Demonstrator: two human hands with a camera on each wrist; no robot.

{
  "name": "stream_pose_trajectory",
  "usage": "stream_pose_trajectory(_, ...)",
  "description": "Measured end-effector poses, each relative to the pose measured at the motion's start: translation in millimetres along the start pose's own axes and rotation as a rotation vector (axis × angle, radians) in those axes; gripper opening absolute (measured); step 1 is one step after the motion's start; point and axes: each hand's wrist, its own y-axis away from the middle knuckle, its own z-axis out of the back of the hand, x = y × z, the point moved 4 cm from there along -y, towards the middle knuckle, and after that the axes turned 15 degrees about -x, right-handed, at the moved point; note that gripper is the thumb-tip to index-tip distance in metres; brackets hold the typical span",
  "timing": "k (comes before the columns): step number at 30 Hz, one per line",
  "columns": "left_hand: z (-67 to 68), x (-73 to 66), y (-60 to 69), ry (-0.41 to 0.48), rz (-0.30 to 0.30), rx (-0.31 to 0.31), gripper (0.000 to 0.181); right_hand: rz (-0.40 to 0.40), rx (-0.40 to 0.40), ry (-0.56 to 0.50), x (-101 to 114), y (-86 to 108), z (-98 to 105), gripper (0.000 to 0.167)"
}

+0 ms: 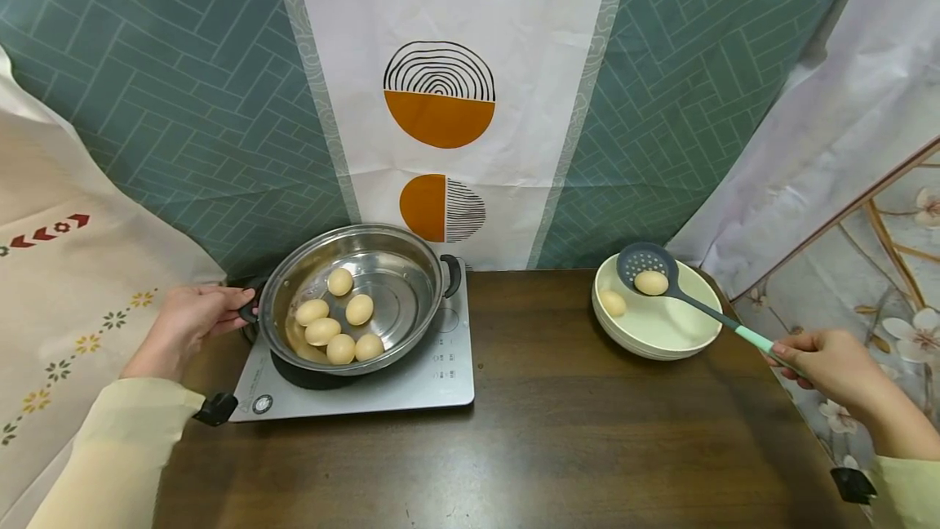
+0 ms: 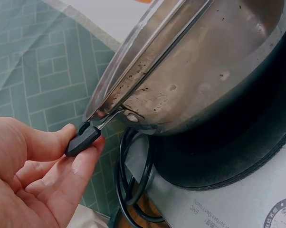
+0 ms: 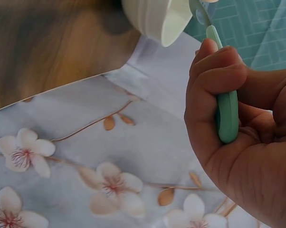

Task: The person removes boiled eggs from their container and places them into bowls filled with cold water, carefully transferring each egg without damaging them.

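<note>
Eggs (image 1: 322,331), six, lay in the steel pan (image 1: 396,292) on the hotplate (image 1: 433,386) at left—visible only from the head. The left wrist view added a rivet (image 2: 132,117) beside the black pan handle (image 2: 82,141), pinched by the left hand (image 1: 198,313). The right hand (image 1: 837,362), well apart, curled around the slotted ladle (image 1: 705,309)—its scoop carrying a seventh egg (image 1: 651,282) over the cream bowl (image 1: 654,333), where an eighth egg (image 1: 613,303) lay.

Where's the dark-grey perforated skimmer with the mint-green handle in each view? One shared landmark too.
Head: right side, the skimmer slants from over the round cream bowl to the right hand.
Left wrist: not in it.
Right wrist: upper right, handle in that hand, pointing toward the top edge.
Landmark: teal block-patterned cloth, in all three.
</note>
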Motion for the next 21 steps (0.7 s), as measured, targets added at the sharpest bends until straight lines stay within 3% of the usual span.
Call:
stream_pose_trajectory(14,-0.1,2.0,-2.5,0.006,-0.002,0.002,0.021,-0.009,-0.024,0.052,-13,-0.7,-4,0.045)
stream_pose_trajectory(21,0.3,1.3,-2.0,0.005,0.003,-0.012,0.021,0.024,-0.043,0.163,-12,-2.4,-2,0.046)
